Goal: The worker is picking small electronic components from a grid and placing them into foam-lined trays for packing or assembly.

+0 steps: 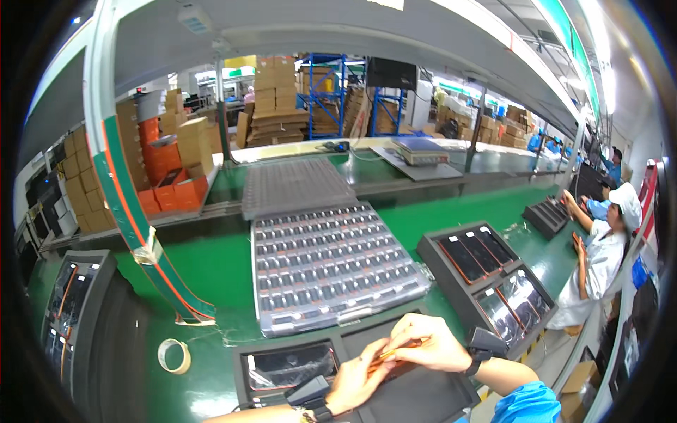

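Hands [431,343] pinched together on small orange piece [393,352], dark panels [293,366], white labels [250,362] unreadable

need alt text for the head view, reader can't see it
Left hand and right hand together pinch a small orange piece, mostly hidden, above a black foam tray. Beyond, a clear tray of small parts in rows lies on a green bench, with a tape roll nearer, leftward.

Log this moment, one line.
left hand: holding small orange part; right hand: pinching it; below: black foam tray; beyond: clear compartment tray; left: tape roll
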Tool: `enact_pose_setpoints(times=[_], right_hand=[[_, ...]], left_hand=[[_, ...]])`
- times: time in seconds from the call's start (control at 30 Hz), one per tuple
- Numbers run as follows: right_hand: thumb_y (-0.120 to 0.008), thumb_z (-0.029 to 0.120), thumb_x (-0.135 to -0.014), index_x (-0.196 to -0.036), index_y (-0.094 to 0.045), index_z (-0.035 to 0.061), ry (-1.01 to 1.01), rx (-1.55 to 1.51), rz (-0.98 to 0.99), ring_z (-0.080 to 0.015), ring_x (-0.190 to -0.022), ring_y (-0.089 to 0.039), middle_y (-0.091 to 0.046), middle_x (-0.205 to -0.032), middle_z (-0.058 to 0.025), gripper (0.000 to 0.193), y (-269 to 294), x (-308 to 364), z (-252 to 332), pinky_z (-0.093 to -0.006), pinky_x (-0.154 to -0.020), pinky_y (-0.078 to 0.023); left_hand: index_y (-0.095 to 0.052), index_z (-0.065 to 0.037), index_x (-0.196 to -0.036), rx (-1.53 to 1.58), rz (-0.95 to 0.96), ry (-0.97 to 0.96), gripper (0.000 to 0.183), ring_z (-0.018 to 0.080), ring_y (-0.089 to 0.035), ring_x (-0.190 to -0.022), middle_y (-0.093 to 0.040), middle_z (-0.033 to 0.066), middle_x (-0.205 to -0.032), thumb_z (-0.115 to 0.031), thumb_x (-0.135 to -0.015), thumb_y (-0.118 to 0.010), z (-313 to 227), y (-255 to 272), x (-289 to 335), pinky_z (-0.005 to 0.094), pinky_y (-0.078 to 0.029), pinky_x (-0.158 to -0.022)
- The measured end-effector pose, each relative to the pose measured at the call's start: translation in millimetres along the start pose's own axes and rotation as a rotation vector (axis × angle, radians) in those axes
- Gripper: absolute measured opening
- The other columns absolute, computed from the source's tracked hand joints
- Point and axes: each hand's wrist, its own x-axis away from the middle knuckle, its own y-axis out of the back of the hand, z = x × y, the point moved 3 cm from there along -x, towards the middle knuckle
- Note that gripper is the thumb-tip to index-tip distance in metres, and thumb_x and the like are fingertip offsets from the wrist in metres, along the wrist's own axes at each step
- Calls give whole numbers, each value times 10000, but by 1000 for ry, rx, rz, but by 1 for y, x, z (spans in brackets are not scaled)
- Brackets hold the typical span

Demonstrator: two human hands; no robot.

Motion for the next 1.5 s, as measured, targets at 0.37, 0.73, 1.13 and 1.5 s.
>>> enact_pose_setpoints(times=[0.37,0.73,1.13,1.5], right_hand=[[-830,63,-835,-971,-777,39,-71,-15,-338,-106,-774,-639,-686,-892,-45,148,-28,44,-17,-243,-680,-511],[-767,56,-856,-1091,-728,45,296,485,-227,-235,-803,-722,-746,-931,-61,239,-17,30,6,-328,-717,-582],[-698,11,-950,-1055,-592,-30,111,13,-301,-185,-888,-760,-750,-978,-148,154,-19,40,-29,-278,-745,-593],[-577,-48,-997,-1092,-439,-36,41,77,-145,-214,-951,-755,-739,-1044,-213,167,-33,28,-39,-297,-797,-613]], left_hand=[[-748,-59,-1152,44,-117,-189,246,285,-740,-1028,-745,139,-1161,-143,-921,-734,-1,2,-2,349,-593,-885],[-766,-76,-1153,128,-186,-15,239,169,-766,-852,-779,130,-1028,-153,-928,-750,-8,8,3,279,-610,-759],[-728,-3,-1161,250,-182,102,235,168,-746,-969,-769,128,-1043,-154,-986,-690,-13,5,6,276,-591,-830],[-500,3,-1212,272,-259,129,256,161,-644,-1016,-619,105,-1125,-214,-1120,-400,-5,-2,9,320,-521,-929]])
